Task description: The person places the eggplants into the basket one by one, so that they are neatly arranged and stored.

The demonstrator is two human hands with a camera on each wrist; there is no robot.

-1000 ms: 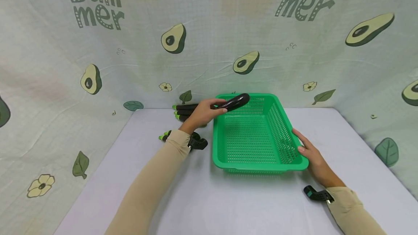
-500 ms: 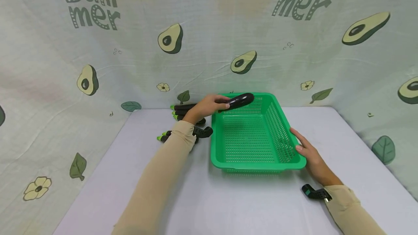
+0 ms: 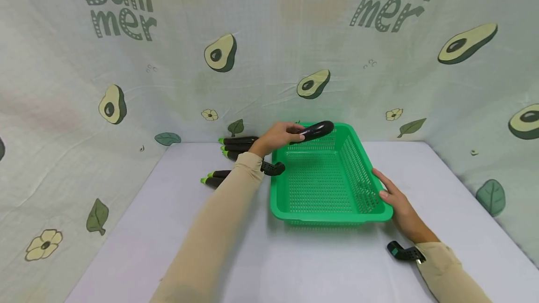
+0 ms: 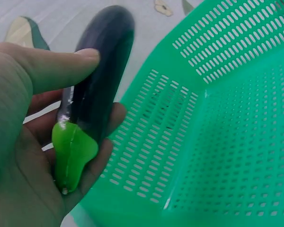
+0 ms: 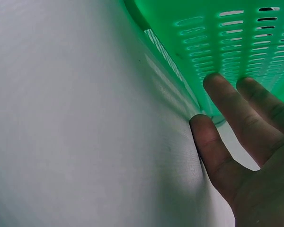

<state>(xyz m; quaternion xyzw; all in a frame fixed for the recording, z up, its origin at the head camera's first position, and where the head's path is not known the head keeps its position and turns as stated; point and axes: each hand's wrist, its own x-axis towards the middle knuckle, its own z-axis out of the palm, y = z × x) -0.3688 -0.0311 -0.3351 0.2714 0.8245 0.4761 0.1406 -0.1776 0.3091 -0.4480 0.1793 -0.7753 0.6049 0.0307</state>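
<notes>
A: What has the left hand (image 3: 276,137) got?

B: An eggplant (image 3: 318,130). The thumb lies on top and the fingers curl beneath, partly closed round the capped end.

A: How would you handle it from there?

B: I'd carry it a little further to that hand's right, until its whole length clears the edge of the basket (image 3: 324,217), then lower it flat rather than drop it. The glossy skin could slip, so a firm thumb helps.

A: Where does it lie, exactly?

B: Cap in the palm, body reaching past the fingertips, forward and right, above the basket's far-left part. How high, I can't tell.

A: And the right hand (image 3: 402,205)?

B: Thumb and index grip the rim, other fingers stretched against the outer wall. More eggplants (image 3: 215,181) lie left of the left hand.
</notes>
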